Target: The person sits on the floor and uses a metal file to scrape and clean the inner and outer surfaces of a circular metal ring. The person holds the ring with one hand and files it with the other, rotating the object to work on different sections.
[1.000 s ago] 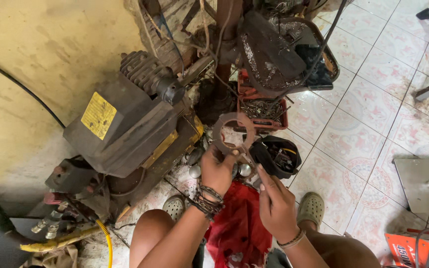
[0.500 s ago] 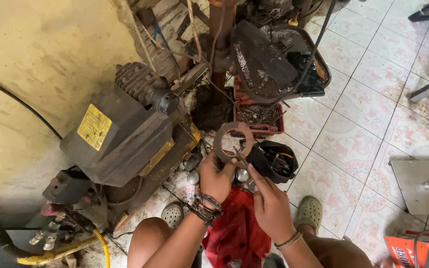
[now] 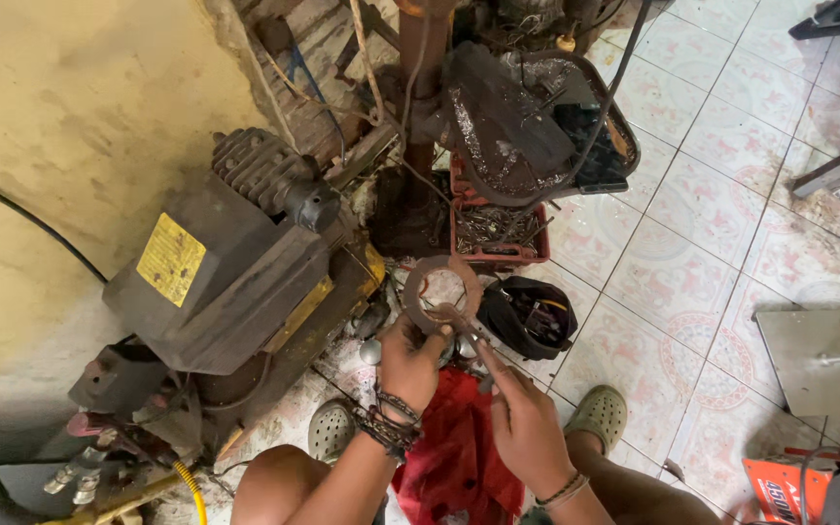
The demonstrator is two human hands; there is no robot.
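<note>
My left hand (image 3: 410, 362), with several cord bracelets at the wrist, pinches the lower edge of a flat, rusty brown ring (image 3: 473, 283) and holds it upright in front of me. My right hand (image 3: 527, 425) grips a thin metal tool (image 3: 479, 351). The tool's tip touches the ring's lower rim just beside my left fingers. What kind of tool it is I cannot make out. Both hands hover over a red cloth (image 3: 459, 457) lying between my knees.
A grimy grey compressor with a yellow label (image 3: 235, 277) stands at left against the wall. Ahead are a red crate of screws (image 3: 494, 233), a black pouch of tools (image 3: 533, 316) and a dark tray with metal shavings (image 3: 537, 107). A grey metal plate (image 3: 819, 362) lies at right.
The ring and both hands have drifted slightly left and down in view. The ring has tilted a little, and the tool tip has closed onto its lower rim.
</note>
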